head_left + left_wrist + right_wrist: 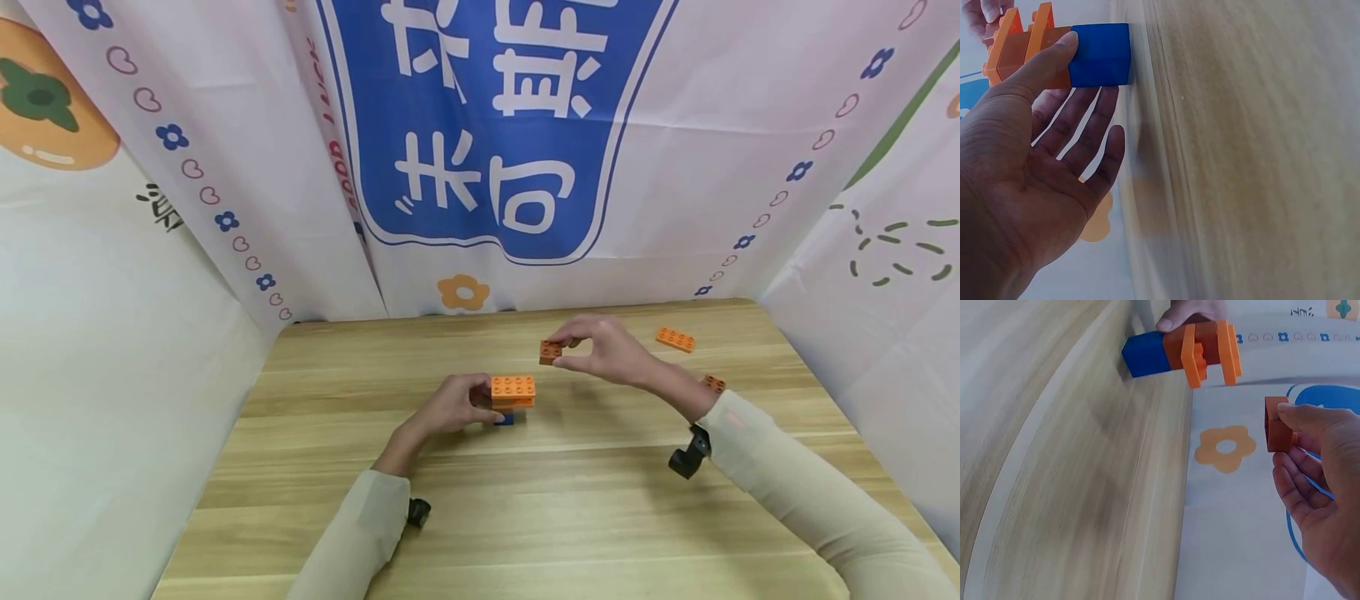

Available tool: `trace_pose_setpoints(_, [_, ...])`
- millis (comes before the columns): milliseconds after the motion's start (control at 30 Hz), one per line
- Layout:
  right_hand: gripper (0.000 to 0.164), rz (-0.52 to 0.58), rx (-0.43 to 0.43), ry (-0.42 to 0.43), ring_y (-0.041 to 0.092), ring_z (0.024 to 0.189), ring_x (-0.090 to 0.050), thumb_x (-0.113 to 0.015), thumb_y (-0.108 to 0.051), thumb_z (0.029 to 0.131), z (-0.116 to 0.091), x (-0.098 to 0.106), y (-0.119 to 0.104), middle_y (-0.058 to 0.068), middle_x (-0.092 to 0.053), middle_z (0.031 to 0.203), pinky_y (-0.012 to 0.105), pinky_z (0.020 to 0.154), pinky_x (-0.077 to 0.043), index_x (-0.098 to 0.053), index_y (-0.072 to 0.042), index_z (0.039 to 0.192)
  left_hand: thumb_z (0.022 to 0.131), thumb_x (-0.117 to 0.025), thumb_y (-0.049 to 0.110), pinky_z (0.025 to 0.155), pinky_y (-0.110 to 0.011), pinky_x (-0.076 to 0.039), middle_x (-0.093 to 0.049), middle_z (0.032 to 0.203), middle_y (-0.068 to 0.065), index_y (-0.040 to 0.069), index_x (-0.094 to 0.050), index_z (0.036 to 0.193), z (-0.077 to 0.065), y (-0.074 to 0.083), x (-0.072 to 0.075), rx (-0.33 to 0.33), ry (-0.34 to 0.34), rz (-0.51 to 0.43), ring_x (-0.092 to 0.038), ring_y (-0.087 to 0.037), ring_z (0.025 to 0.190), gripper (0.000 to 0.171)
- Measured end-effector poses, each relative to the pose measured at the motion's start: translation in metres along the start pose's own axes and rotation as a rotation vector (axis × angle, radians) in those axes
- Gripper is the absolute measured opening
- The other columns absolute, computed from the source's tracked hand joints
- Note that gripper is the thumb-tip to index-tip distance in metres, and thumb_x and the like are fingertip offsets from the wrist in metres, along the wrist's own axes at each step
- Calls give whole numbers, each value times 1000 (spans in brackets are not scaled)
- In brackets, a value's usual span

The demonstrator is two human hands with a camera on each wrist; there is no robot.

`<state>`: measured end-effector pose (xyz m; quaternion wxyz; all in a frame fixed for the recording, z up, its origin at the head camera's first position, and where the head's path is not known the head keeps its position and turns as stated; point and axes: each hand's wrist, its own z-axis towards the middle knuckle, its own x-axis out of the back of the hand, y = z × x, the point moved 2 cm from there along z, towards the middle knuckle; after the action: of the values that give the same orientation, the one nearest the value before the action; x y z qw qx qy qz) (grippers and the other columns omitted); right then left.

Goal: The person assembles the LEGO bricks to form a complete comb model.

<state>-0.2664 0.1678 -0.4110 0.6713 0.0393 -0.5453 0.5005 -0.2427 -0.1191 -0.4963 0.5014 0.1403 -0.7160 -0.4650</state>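
A small tower of toy building bricks (513, 387) stands near the middle of the table. Its base is a blue brick (1100, 55), and above that brown bricks alternate with two flat orange pieces, the upper one (1230, 353) at the top. My left hand (453, 404) grips the tower from its left side, thumb across the lower bricks and fingers around the far side. Between thumb and fingertips my right hand (611, 354) pinches a brown brick (1277, 425), its studs facing up. This brick is in the air to the right of the tower, apart from it.
On the wooden table (525, 517), a flat orange piece (676, 339) lies at the back right. Another brown brick (714, 383) lies partly behind the right wrist. A printed cloth (690, 167) hangs along the back and sides. Black camera mounts (690, 454) are on both wrists.
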Motion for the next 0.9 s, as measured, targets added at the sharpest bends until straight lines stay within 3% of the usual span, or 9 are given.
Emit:
trace_pose_setpoints(267, [33, 37, 47, -15, 20, 93, -74, -92, -14, 84, 2, -3, -11, 4, -79, 107, 32, 75, -60, -81, -8, 114, 88, -89, 13, 82, -28, -59, -74, 107, -2, 7, -71, 109, 1, 1, 0, 2, 0, -19, -68, -13, 93, 28])
trace_pose_setpoints(700, [32, 96, 139, -19, 15, 96, -73, -91, -14, 85, 7, -20, -23, 2, -79, 106, 29, 75, -60, -81, -8, 114, 88, -89, 14, 82, -28, -59, -74, 104, -1, 6, -72, 109, 1, -1, 0, -14, 1, -12, -68, -12, 90, 28])
trace_pose_setpoints(900, [31, 125, 154, -20, 19, 95, -74, -90, -13, 86, 9, -28, -27, 4, -79, 106, 36, 80, -62, -81, -7, 115, 88, -88, 13, 82, -28, -59, -75, 104, -2, 5, -72, 112, 1, -1, 0, -21, -6, -17, -69, -12, 91, 30])
